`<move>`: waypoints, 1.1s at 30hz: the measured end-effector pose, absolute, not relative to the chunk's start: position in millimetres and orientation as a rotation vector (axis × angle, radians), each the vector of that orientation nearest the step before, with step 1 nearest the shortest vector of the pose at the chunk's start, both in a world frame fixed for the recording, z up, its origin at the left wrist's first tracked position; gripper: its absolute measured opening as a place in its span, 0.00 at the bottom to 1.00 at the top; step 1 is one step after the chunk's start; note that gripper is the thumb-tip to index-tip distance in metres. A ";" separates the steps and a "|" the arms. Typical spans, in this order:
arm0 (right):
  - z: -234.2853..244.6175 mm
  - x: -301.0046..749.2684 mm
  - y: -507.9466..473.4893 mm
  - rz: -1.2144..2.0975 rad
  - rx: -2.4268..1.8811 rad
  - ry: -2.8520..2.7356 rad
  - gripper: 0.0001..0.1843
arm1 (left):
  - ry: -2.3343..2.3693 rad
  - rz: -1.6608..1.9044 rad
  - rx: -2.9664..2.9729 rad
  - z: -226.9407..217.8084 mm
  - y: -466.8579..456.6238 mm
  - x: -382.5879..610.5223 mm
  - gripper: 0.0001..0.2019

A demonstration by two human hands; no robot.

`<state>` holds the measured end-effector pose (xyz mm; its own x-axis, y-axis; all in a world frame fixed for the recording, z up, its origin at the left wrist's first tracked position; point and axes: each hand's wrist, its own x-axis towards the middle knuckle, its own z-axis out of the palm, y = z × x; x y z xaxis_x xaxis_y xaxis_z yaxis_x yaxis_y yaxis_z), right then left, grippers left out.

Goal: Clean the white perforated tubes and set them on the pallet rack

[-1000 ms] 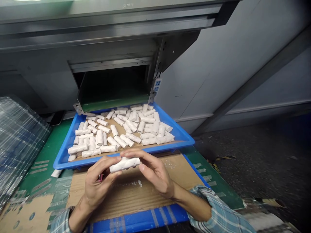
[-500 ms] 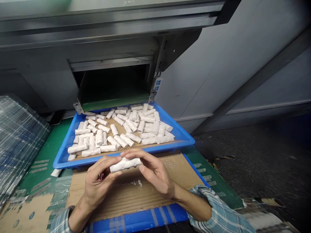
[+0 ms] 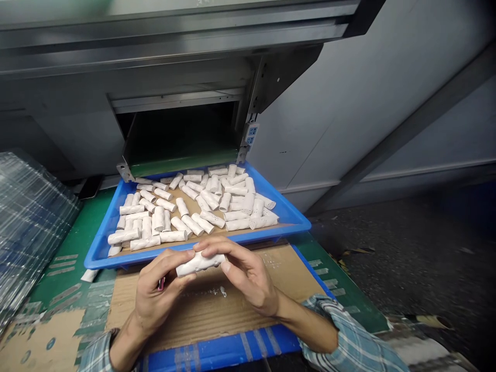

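Both hands hold one white cylindrical piece (image 3: 199,263) between them, level, just above a sheet of brown cardboard (image 3: 217,305). My left hand (image 3: 157,294) pinches its left end with thumb and fingers; a small pink object (image 3: 160,283) peeks out of that palm. My right hand (image 3: 242,274) curls over the piece's right end. Just beyond the hands stands a blue tray (image 3: 298,219) lined with cardboard and filled with several similar white pieces (image 3: 194,204).
A grey machine with a dark opening (image 3: 182,137) rises behind the tray. A stack of clear plastic trays (image 3: 27,227) sits at the left. A lower blue tray edge (image 3: 228,351) runs under the cardboard. The green bench top ends at the right, with dark floor (image 3: 418,258) beyond.
The white piece has turned slightly in my fingers; the hands stay in almost the same place.
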<state>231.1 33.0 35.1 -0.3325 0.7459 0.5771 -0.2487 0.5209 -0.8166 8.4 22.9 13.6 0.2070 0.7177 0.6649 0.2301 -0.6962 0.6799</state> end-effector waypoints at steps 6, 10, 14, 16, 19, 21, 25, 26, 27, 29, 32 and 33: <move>33.9 230.8 31.9 1.134 -0.460 -1.568 0.15 | 0.858 1.481 2.065 12.0 22.6 7.0 0.16; 32.9 230.5 31.7 1.200 -0.451 -1.535 0.21 | 0.897 1.484 2.063 12.3 23.2 7.0 0.14; 34.8 229.7 31.8 1.192 -0.466 -1.544 0.16 | 0.925 1.492 2.055 12.3 23.1 8.0 0.13; 35.6 229.1 32.0 1.184 -0.464 -1.541 0.14 | 0.930 1.495 2.048 12.3 22.9 8.8 0.14; 35.0 228.9 32.2 1.168 -0.472 -1.543 0.16 | 0.923 1.500 2.048 13.1 22.9 10.1 0.14; 34.0 229.5 32.3 1.183 -0.476 -1.544 0.19 | 0.915 1.502 2.040 13.9 23.0 10.8 0.14; 32.9 231.3 32.2 1.204 -0.487 -1.559 0.21 | 0.942 1.503 2.019 14.4 22.8 10.6 0.14; 32.9 231.5 32.3 1.201 -0.487 -1.566 0.20 | 0.951 1.501 2.018 14.2 22.6 10.2 0.14; 33.0 231.6 32.3 1.199 -0.484 -1.571 0.18 | 0.955 1.500 2.018 13.8 22.5 9.9 0.14; 33.2 231.4 32.5 1.200 -0.468 -1.571 0.17 | 0.952 1.491 2.021 12.8 22.3 9.1 0.14; 33.6 230.4 32.7 1.209 -0.460 -1.551 0.16 | 0.945 1.482 2.029 11.9 22.1 8.7 0.14; 33.8 230.2 32.6 1.209 -0.462 -1.546 0.16 | 0.946 1.479 2.032 11.8 22.2 8.7 0.14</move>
